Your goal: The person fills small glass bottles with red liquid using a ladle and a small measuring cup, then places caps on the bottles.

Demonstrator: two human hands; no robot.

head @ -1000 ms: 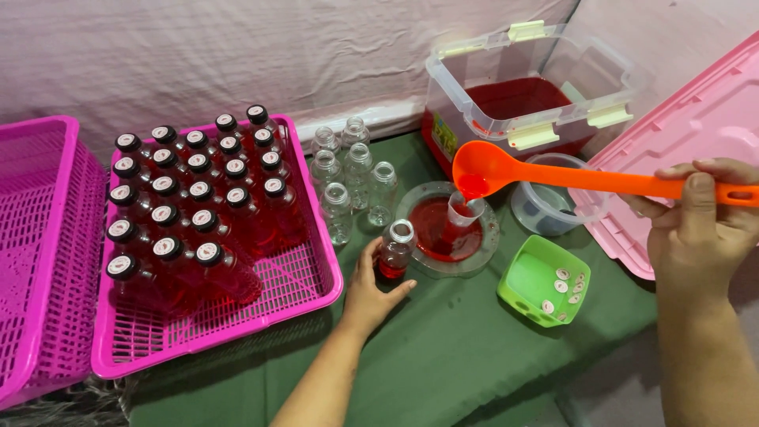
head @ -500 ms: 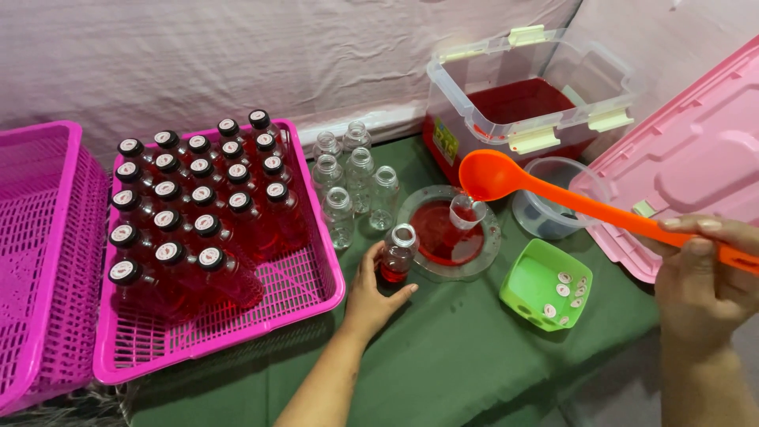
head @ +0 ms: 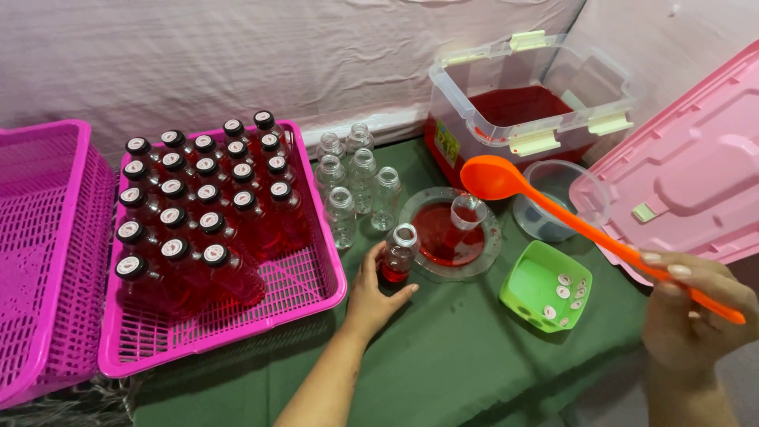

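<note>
Left hand (head: 371, 294): laid on the green tabletop (head: 443, 372), fingers loosely curled about the base of a small open bottle (head: 398, 253) partly filled with red liquid.
Right hand (head: 686, 316): fingers clenched on the handle of an orange ladle (head: 585, 229), held raised with its bowl above the round dish.
Round dish (head: 451, 235): red liquid inside, a clear funnel standing in it, just beside the bottle.
Pink basket (head: 261, 304): capped red bottles in rows.
Green tray (head: 545, 285): small caps inside.
Clear tub (head: 530, 103): red liquid, behind the dish.
</note>
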